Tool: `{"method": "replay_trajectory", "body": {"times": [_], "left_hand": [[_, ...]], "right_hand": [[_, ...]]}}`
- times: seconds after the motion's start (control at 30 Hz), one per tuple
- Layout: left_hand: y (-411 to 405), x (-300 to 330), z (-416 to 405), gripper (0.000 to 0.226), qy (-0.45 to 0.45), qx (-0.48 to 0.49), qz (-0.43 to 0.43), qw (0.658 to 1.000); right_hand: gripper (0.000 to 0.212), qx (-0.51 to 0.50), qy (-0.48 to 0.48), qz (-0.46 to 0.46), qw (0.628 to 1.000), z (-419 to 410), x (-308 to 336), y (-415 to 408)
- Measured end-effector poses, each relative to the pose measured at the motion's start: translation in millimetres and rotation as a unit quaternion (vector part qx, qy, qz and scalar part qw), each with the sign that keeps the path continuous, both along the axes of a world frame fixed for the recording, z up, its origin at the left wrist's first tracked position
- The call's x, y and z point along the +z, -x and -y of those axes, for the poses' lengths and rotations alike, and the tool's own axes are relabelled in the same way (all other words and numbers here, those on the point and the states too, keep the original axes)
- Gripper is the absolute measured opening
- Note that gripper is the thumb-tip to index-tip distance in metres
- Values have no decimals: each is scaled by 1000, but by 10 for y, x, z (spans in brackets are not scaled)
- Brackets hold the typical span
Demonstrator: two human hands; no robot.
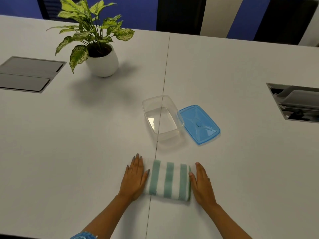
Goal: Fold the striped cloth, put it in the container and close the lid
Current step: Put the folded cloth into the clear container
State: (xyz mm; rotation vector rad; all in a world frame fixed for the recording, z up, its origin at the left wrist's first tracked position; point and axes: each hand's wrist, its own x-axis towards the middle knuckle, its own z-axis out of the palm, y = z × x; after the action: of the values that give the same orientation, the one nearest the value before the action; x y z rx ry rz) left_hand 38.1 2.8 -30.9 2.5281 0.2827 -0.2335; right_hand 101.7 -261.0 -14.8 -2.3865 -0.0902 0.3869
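Even, moderately bright overhead light leaves a soft diffuse shadow beside the plant pot (102, 63) on the counter (69, 135), with mild overall softness and wide-angle bowing at the edges.

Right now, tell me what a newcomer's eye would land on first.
The folded green-and-white striped cloth lies near the table's front edge, the left hand and right hand flat against its ends. Beyond it stands the empty clear container, its blue lid beside it on the right.

Office meeting room: white conference table (224, 66), cable hatches (29, 75), chairs (181, 14)
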Motion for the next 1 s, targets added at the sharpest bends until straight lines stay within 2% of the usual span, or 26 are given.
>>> {"method": "replay_trajectory", "body": {"times": [0.1,0.27,0.33,0.53,0.7,0.9,1.0], "left_hand": [[-156,87,-154,91,1,50,-8,999],[-583,346,-336,65,17,97,-10,995],[-780,458,-385,63,33,114,0,993],[-1349,665,-458,63,103,151,14,983],[-1759,695,-513,64,153,179,11,972],[-2054,709,-584,62,196,225,10,954],[-2127,694,-701,63,207,258,13,944]], "right_hand": [[50,-82,-37,30,996,-55,132,-218],[43,-174,-116,32,977,-349,476,-735],[48,-189,-162,-9,968,-509,592,-950],[83,-193,-249,-200,928,-1002,757,-1375],[92,-190,-269,-261,907,-1275,756,-1466],[77,-233,-280,-244,899,-1354,620,-1556],[61,-231,-254,-209,915,-1253,608,-1655]]}}
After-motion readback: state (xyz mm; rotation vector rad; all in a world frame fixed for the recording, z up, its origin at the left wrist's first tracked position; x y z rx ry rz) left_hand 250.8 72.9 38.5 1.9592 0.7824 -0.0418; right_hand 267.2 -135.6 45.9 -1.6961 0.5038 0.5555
